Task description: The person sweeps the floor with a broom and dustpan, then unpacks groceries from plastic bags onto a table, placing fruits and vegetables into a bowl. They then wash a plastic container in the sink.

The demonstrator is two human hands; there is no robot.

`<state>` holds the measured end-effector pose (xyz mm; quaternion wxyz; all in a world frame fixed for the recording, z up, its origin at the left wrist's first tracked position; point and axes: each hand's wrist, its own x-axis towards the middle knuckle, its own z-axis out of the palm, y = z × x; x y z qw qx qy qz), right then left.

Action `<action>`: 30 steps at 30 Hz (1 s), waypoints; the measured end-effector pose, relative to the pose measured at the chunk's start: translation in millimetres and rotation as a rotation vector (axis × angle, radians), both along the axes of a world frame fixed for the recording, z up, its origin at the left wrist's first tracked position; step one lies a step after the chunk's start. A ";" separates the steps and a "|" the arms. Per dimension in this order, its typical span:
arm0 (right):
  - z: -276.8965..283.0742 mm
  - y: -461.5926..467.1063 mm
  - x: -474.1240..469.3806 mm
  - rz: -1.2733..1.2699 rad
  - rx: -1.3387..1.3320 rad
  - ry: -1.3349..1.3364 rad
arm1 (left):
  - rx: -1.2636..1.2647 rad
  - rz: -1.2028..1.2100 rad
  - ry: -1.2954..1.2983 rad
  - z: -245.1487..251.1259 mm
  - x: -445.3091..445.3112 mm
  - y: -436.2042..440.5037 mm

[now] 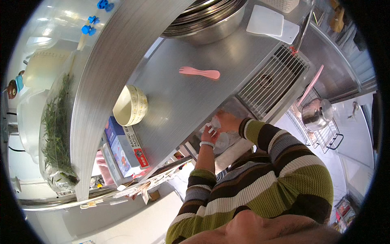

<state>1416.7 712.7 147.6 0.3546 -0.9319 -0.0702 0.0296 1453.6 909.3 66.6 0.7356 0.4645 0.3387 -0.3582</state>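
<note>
Both hands are close together over the sink basin (236, 106). My right hand (228, 121) grips a small clear container (215, 122). Just below and left of it, my left hand (209, 135), with a white band at the wrist, has its fingers at the container's lower side; small white patches show between them, and its grip is unclear. Beneath the hands, another clear round item (221, 141) lies in the basin, partly hidden. A pink fork-spoon (199, 72) lies on the steel counter (179, 100) beyond the hands.
Stacked cream bowls (129, 105) and a baking paper box (126, 146) stand at left. Steel basins (210, 30) and white boards (265, 20) are at the back. A rack (274, 80) spans the sink's right part; a pot (317, 114) sits on a wire rack farther right.
</note>
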 end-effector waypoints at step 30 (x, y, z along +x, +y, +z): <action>-21.1 26.9 -1.7 0.231 0.407 0.190 | 0.580 -0.322 -0.657 8.4 14.6 -3.6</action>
